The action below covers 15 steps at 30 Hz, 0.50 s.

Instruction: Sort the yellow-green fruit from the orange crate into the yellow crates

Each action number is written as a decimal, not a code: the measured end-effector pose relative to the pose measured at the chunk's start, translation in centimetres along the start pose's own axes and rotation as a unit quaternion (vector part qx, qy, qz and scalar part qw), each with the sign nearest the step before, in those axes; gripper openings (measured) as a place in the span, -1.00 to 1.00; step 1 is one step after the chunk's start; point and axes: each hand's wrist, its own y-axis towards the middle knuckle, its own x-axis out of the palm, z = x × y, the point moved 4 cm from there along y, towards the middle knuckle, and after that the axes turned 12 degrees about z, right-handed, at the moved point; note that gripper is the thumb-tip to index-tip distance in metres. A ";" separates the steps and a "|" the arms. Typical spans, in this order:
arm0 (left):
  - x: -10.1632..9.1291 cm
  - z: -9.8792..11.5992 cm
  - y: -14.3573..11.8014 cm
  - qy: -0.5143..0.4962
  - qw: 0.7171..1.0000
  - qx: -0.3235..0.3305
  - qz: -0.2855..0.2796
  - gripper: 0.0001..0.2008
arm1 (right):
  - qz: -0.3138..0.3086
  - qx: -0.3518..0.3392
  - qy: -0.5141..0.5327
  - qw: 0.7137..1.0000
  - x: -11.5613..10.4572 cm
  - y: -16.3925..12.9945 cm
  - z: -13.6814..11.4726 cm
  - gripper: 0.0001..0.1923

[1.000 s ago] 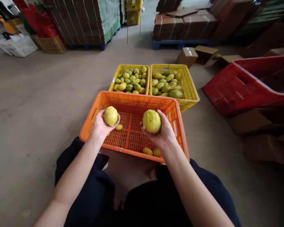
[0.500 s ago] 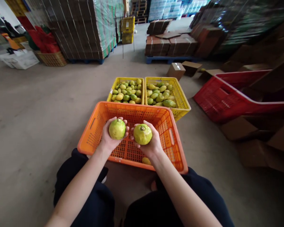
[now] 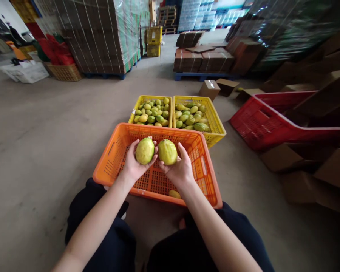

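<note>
Left hand (image 3: 133, 164) cups round yellow-green fruit (image 3: 144, 150) | right hand (image 3: 178, 170) cups second, larger yellow-green fruit (image 3: 167, 152) | both above orange plastic lattice crate (image 3: 115, 155), fruits nearly touching | risk: shallow palm grips; a knock could drop and bruise either.

Left hand (image 3: 134, 164) and right hand (image 3: 178, 170) cupped, seemingly touching.

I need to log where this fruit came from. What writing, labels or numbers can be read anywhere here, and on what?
None can be read.
Cardboard boxes: a pale label, too blurred to read.
Wrapped pallet stack: no legible print.
Orange crate, yellow crates, the fruit in both hands: no text visible.
</note>
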 end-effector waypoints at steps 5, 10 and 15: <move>-0.5 -0.2 0.5 -0.025 0.999 0.002 0.026 -0.61 | 0.066 0.014 0.073 0.995 -0.5 0.4 -0.3 -0.74; -1.9 -1.0 1.6 -0.020 0.997 -0.010 0.078 -0.61 | 0.109 -0.007 0.075 0.991 -0.8 0.1 -1.3 -0.73; -3.2 -2.0 2.1 -0.027 0.996 -0.014 0.081 -0.70 | 0.063 -0.060 0.102 0.991 -0.2 -0.7 -3.0 -0.78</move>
